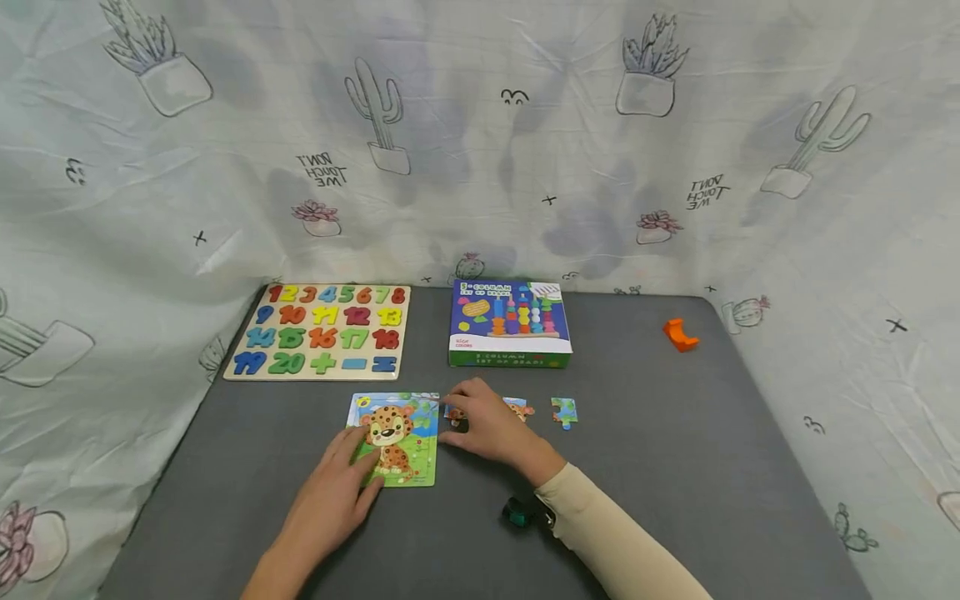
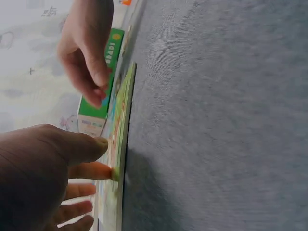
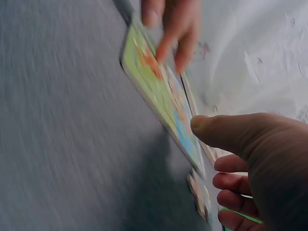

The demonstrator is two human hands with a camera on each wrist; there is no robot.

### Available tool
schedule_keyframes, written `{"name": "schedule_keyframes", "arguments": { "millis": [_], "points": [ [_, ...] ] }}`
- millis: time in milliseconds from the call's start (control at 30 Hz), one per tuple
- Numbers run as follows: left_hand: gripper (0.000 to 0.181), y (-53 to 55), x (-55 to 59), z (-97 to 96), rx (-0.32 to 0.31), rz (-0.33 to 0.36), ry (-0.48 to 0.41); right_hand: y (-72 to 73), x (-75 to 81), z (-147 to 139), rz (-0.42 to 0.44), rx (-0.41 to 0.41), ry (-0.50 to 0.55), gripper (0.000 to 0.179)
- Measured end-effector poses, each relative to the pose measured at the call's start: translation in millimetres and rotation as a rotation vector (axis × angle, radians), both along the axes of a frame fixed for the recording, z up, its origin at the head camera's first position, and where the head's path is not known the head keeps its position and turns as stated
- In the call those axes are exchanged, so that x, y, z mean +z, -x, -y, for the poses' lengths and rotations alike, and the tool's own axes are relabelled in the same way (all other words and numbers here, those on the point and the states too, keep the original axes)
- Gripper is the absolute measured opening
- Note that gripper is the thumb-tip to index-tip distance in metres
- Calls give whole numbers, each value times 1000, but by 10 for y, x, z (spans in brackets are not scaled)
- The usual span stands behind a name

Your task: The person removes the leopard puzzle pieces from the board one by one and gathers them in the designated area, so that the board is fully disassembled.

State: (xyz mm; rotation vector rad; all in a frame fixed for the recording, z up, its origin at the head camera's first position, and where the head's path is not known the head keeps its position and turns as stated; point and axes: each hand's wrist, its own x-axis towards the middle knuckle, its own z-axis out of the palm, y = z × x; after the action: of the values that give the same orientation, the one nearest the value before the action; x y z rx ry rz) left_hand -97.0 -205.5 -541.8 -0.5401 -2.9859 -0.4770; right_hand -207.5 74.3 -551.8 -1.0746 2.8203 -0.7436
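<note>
A square leopard-cub jigsaw board (image 1: 423, 433) lies on the table in the head view. My left hand (image 1: 335, 492) rests on its left side, fingers stretched over the cub picture. Close by the board's right edge is my right hand (image 1: 487, 421), thumb and fingers apart, with no piece showing between them in the right wrist view. One jigsaw piece (image 1: 453, 413) lies on the table beside the board, seen in the gap between thumb and fingers. A second piece (image 1: 519, 406) is partly hidden behind the right hand. Farther right lies a blue-and-green piece (image 1: 565, 411).
Behind the jigsaw board at left is a wooden number board (image 1: 341, 317) with colourful numerals. A boxed bead set (image 1: 510, 333) sits at the back middle. An orange curved piece (image 1: 680, 335) lies at the back right. Printed cloth (image 1: 480, 142) hangs behind the grey table (image 1: 675, 467).
</note>
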Motion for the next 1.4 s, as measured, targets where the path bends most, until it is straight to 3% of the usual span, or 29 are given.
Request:
{"name": "schedule_keyframes", "arguments": {
  "millis": [67, 267, 433, 567, 767, 1067, 1400],
  "points": [
    [41, 18, 17, -12, -17, 15, 4, -51, -6, 90, -12, 18, -7, 55],
    [51, 28, 60, -34, -40, 149, 32, -151, -61, 264, -54, 71, -64, 54],
    [53, 7, 53, -25, -94, 198, 38, -190, -84, 313, -94, 82, -83, 52],
    [48, -8, 33, -3, -112, 231, 21, -202, -44, 345, -67, 60, -86, 52],
    [49, 5, 30, -6, -93, 291, -1, -167, 29, 385, 49, 23, -76, 49],
    [46, 13, 0, -72, -61, 298, 10, -126, 66, 395, 118, 6, -84, 50],
    [46, 18, 20, -69, -66, 286, 9, -100, 74, 389, 91, 29, -71, 45]
  ]
}}
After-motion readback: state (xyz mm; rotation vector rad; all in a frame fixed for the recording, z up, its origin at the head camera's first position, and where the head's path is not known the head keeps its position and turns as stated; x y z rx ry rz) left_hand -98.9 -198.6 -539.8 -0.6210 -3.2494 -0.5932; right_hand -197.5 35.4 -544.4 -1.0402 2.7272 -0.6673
